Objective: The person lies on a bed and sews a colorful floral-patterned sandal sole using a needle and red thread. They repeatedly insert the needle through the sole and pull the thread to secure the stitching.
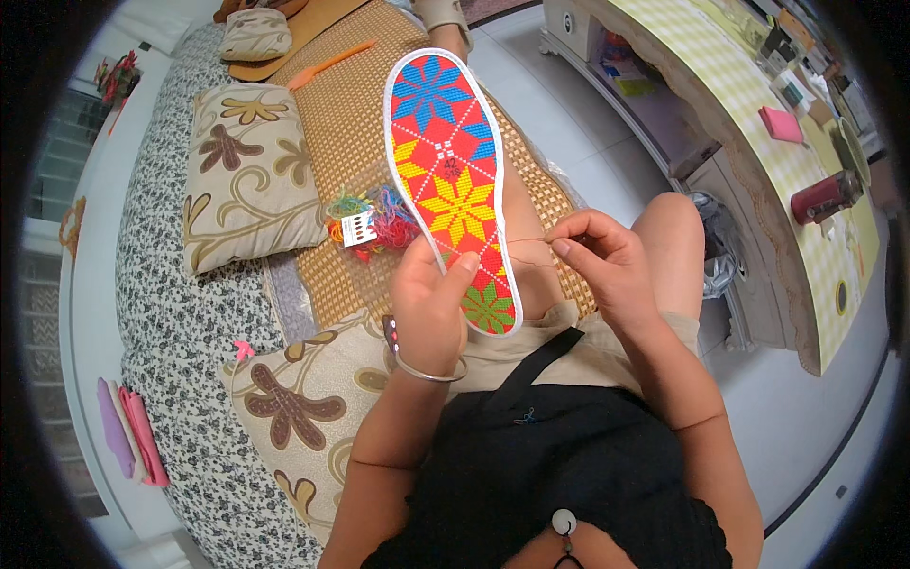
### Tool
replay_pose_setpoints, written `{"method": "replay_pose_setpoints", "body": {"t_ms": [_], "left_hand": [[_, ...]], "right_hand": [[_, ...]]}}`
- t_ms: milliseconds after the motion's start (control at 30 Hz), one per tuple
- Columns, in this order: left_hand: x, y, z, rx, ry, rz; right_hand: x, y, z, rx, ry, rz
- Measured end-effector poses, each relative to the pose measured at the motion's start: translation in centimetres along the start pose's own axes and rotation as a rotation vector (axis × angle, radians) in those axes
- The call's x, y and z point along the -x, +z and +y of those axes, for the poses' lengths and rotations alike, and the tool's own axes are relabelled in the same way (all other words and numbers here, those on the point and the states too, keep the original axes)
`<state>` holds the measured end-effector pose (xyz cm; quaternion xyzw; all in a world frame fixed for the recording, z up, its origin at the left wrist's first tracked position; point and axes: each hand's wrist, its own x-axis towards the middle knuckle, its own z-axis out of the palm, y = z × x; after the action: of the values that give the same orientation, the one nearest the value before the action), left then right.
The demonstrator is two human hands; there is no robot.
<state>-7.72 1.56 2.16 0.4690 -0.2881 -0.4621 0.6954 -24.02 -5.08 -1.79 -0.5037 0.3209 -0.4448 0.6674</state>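
An embroidered shoe insole (455, 185) with a white bound edge stands tilted above my lap. It carries blue, yellow and green cross-stitched flowers on red. My left hand (434, 302) grips its lower left edge, thumb on the stitched face and fingers behind. To the right, my right hand (604, 263) pinches a thin red thread (526, 240) between thumb and forefinger; the thread runs to the insole's right edge. Whether a needle sits in that pinch is too small to tell. Tangled coloured embroidery floss (384, 220) with a white card (359, 229) lies behind the insole on clear plastic.
I sit on a woven mat (341, 128) beside patterned cushions (252, 178). An orange stick-like tool (330, 64) lies farther up. At right, a table with a checked cloth (775, 171) holds a dark red bottle (825, 198) and a pink pouch (780, 124). Below hangs a plastic bag (718, 274).
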Motion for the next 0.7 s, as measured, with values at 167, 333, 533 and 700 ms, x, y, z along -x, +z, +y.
{"method": "replay_pose_setpoints", "body": {"t_ms": [167, 333, 533, 700], "left_hand": [[-0.4, -2.6, -0.9, 0.684, -0.401, -0.432], [-0.4, -2.0, -2.4, 0.952, -0.601, -0.445], [-1.0, -2.4, -3.5, 0.996, -0.658, -0.556], [-1.1, -2.3, -3.3, 0.951, -0.632, -0.571]], "right_hand": [[0.6, 1.3, -1.2, 0.286, -0.229, -0.039], [1.1, 2.9, -2.2, 0.544, -0.590, -0.068], [1.0, 3.8, -1.7, 0.598, -0.684, -0.055], [1.0, 4.4, -2.0, 0.612, -0.702, -0.090]]}}
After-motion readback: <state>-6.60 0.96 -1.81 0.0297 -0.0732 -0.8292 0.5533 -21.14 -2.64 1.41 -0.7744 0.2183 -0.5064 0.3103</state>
